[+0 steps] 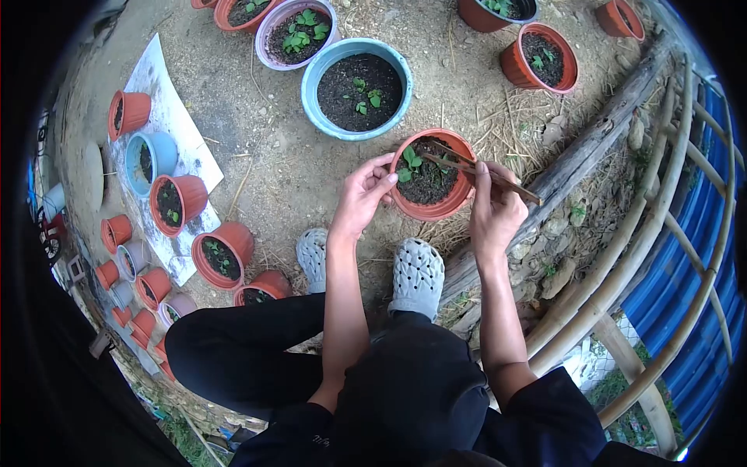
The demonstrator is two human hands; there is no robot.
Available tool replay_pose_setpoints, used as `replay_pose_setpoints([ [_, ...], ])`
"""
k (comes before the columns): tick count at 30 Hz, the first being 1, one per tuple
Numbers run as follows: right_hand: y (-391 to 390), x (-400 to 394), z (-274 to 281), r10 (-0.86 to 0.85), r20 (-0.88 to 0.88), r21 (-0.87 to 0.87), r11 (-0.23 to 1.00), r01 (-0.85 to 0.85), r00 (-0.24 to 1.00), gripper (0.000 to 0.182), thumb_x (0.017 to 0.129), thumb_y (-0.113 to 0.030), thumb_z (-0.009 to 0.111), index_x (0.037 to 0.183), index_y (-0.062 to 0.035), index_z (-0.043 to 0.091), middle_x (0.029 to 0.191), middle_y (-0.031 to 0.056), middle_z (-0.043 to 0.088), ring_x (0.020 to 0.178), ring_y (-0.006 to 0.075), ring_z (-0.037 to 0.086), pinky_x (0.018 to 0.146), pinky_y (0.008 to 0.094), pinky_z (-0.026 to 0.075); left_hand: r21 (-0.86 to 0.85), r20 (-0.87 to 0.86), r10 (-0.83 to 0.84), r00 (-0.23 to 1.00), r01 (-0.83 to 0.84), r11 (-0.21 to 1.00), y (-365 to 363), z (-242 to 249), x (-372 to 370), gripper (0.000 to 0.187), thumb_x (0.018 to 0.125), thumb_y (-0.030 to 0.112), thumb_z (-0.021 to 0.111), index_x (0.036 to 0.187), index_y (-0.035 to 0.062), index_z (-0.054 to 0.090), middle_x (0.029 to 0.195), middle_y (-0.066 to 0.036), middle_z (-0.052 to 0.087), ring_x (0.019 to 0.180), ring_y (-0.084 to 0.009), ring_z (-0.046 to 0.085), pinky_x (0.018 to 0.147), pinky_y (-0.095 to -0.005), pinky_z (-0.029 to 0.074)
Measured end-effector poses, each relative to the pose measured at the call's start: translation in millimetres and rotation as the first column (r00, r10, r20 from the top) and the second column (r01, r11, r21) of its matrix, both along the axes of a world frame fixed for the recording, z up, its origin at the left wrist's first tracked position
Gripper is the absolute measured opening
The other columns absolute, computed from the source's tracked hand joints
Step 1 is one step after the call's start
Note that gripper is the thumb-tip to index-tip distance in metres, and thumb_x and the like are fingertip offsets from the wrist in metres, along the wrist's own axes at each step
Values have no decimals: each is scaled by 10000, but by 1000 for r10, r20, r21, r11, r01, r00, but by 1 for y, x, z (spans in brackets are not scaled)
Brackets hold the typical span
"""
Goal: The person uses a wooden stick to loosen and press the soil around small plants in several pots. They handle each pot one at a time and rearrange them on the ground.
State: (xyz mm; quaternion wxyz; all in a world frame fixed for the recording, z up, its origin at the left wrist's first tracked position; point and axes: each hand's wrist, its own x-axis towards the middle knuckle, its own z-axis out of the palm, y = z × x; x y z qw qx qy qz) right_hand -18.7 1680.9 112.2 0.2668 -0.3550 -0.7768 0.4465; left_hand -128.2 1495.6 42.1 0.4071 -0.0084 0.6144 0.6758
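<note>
A terracotta-coloured plastic pot (433, 212) holds dark soil and a small green seedling (408, 165) near its left side. My left hand (364, 194) grips the pot's left rim, with the thumb at the edge. In my right hand (496, 208) is a pair of slim wooden tongs (510, 184), pinched between thumb and fingers. Their two tips reach over the soil, slightly apart, to the right of the seedling. Just beyond this pot stands a wide blue pot (313, 109) with several small seedlings in its soil.
A lilac pot (268, 56) and a red-brown pot (513, 68) with plants stand farther off. More pots (247, 243) line the left, some on a white sheet (167, 86). A log (595, 132) and bamboo fence (622, 261) border the right. Grey clogs (418, 274) are below the pot.
</note>
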Motion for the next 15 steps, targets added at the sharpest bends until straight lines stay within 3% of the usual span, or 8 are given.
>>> replay_pose_setpoints([
  [4,5,6,-15,-50,25,7,999,50,998,144,1028,-122,709,1080,12,717,834,123,779,741,138,754,650,279,573,-22,-45,-7,999,6,1000,3,-3,-8,398,1022,73,695,1414,49,638,923,35,659,796,-43,623,684,-218,523],
  [8,11,10,-18,-194,5,-88,977,193,981,147,1029,-124,708,1081,13,719,821,119,783,772,118,754,668,267,570,-14,-56,-27,998,26,1000,1,-8,-17,392,1037,85,672,1423,37,626,998,9,681,877,-65,646,768,-246,537],
  [10,9,12,-11,-88,47,-72,993,91,995,138,1029,-114,706,1080,13,713,819,112,783,778,112,756,671,257,569,15,-45,-2,999,3,1000,8,-10,-17,391,1039,84,670,1425,37,625,1000,7,681,880,-67,647,779,-248,539],
  [12,10,13,-6,-99,43,-108,989,103,994,129,1034,-106,700,1084,13,705,845,112,785,783,118,757,690,260,574,-1,-114,-21,993,21,1000,10,-12,-19,391,1039,75,666,1425,33,622,1003,4,680,886,-73,652,792,-254,545],
  [14,14,17,-5,-240,-87,-94,968,231,967,139,1043,-104,689,1100,23,695,871,114,780,797,127,758,710,265,582,-32,-48,-38,998,36,999,12,-3,-21,388,1037,62,663,1422,28,622,1002,5,680,886,-74,654,789,-257,548],
  [15,16,21,-4,-251,-61,-107,964,243,966,145,1051,-102,677,1103,34,683,898,115,774,814,133,760,719,267,590,-18,-47,-14,999,13,1000,15,-1,-21,373,1036,59,668,1406,22,635,952,25,649,835,-55,622,744,-237,528],
])
